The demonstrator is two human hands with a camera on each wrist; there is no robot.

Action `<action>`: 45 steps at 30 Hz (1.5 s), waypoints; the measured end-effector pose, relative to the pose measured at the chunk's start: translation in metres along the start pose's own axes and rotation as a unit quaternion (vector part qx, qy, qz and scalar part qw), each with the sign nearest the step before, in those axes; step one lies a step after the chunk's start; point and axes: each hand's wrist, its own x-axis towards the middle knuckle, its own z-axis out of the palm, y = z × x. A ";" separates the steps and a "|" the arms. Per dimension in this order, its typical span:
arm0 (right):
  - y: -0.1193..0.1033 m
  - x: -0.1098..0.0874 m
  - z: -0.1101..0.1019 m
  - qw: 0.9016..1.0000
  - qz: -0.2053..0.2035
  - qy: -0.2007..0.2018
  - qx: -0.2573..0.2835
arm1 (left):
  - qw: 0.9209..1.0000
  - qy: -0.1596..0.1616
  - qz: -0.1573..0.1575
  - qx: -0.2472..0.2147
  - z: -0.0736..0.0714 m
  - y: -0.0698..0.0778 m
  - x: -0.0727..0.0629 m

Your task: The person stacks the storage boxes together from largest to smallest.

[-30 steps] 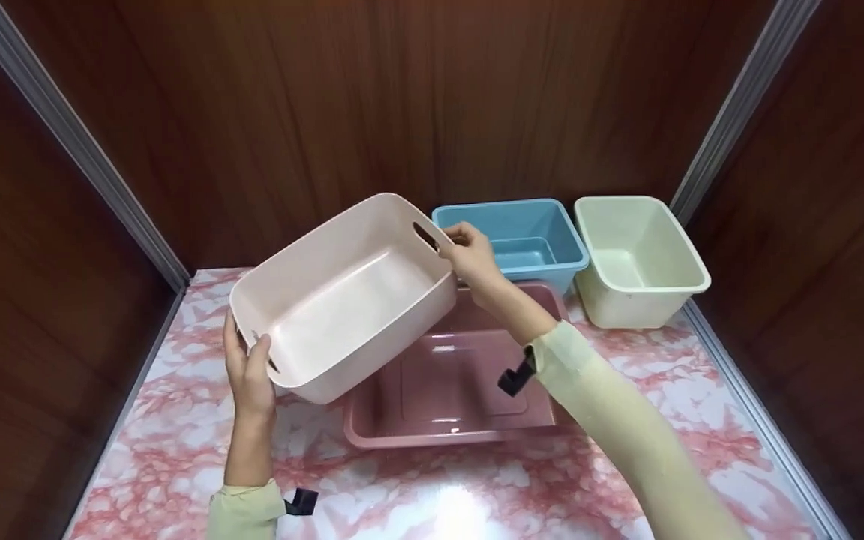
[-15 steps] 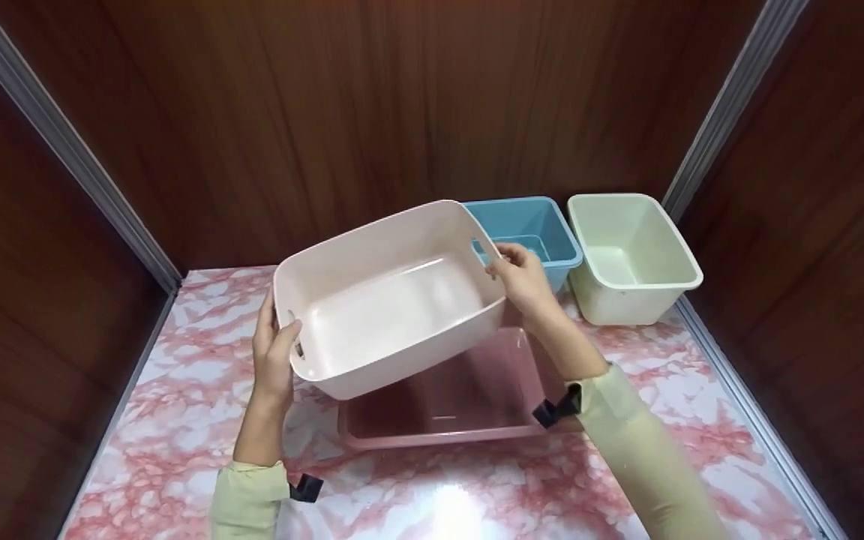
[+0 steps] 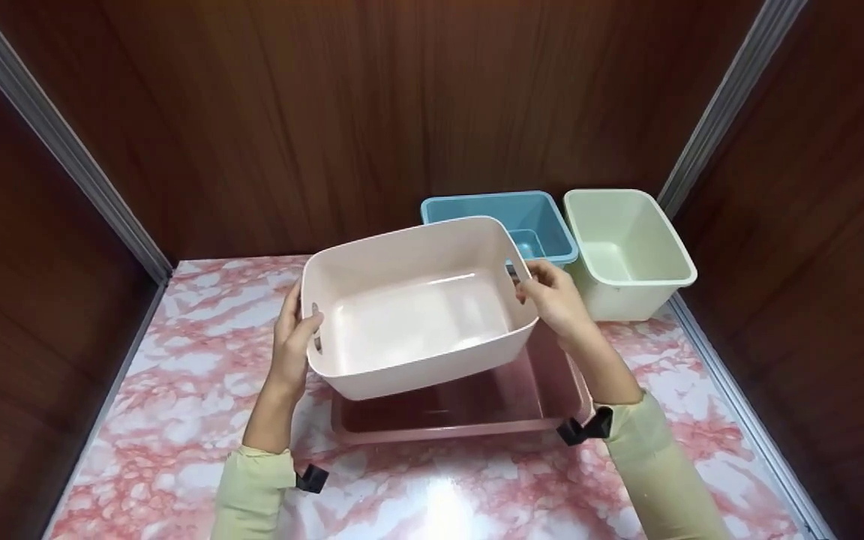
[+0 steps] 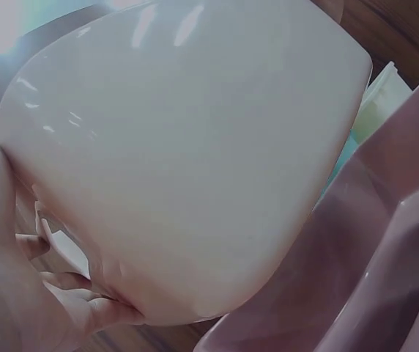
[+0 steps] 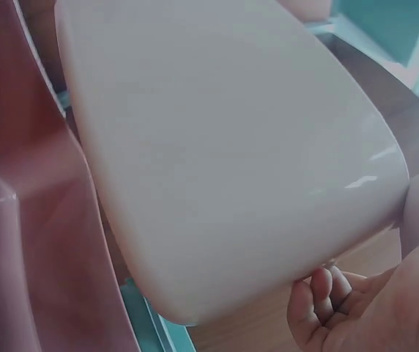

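Note:
A pale pink plastic storage bin with a handle slot at each end is held up over a darker pink bin, its open top tilted toward the head camera. My left hand grips its left end, thumb over the rim by the slot. At the other end my right hand grips the rim beside the right slot. In the left wrist view, fingers of the left hand lie along the bin's outside near the slot. The right wrist view has the right hand's curled fingers at the bin's lower edge.
Behind the held bin stands a blue bin, against the back wall. A pale green bin is to its right, close to the right wall. All stand on a pink and white marbled surface enclosed by dark wood panels.
Both hands have carried the pale pink bin to the right and turned it more level, its right end lowered. It now covers more of the darker pink bin.

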 end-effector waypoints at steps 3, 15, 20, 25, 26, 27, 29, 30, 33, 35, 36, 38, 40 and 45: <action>0.006 -0.005 -0.005 1.000 0.002 0.003 0.018 | 1.000 -0.006 -0.006 -0.007 0.002 -0.005 -0.001; 0.023 -0.021 -0.012 0.992 0.061 0.059 0.097 | 0.999 0.034 -0.019 -0.001 0.020 -0.020 0.001; 0.031 -0.023 -0.019 0.989 0.090 0.028 0.118 | 0.999 0.021 -0.031 -0.002 0.027 -0.026 0.001; 0.034 -0.025 -0.026 0.992 0.101 0.036 0.070 | 0.999 -0.002 -0.041 -0.010 0.035 -0.030 0.003; 0.034 -0.025 -0.027 0.992 0.101 0.040 0.058 | 0.999 -0.007 -0.042 -0.011 0.037 -0.030 0.003; 0.033 -0.025 -0.028 0.993 0.099 0.041 0.046 | 0.999 -0.009 -0.044 -0.012 0.038 -0.031 0.004; 0.033 -0.024 -0.031 0.994 0.097 0.033 0.025 | 0.998 -0.010 -0.052 -0.019 0.039 -0.031 0.004; 0.033 -0.024 -0.033 0.995 0.093 0.022 0.019 | 0.998 -0.009 -0.059 -0.018 0.040 -0.031 0.004; 0.032 -0.023 -0.036 0.997 0.078 -0.014 0.003 | 0.996 -0.020 -0.085 -0.019 0.039 -0.031 0.004; 0.033 -0.023 -0.038 0.997 0.069 -0.032 -0.006 | 0.994 -0.039 -0.102 -0.024 0.038 -0.030 0.003; 0.033 -0.024 -0.038 0.997 0.066 -0.038 -0.010 | 0.992 -0.050 -0.111 -0.023 0.037 -0.030 0.003; 0.035 -0.024 -0.039 0.997 0.065 -0.044 -0.018 | 0.989 -0.069 -0.125 -0.028 0.036 -0.030 0.003; 0.036 -0.024 -0.039 0.996 0.064 -0.046 -0.028 | 0.987 -0.080 -0.136 -0.027 0.036 -0.030 0.003; 0.039 -0.024 -0.037 0.996 0.067 -0.034 -0.051 | 0.981 -0.081 -0.179 -0.002 0.035 -0.027 0.003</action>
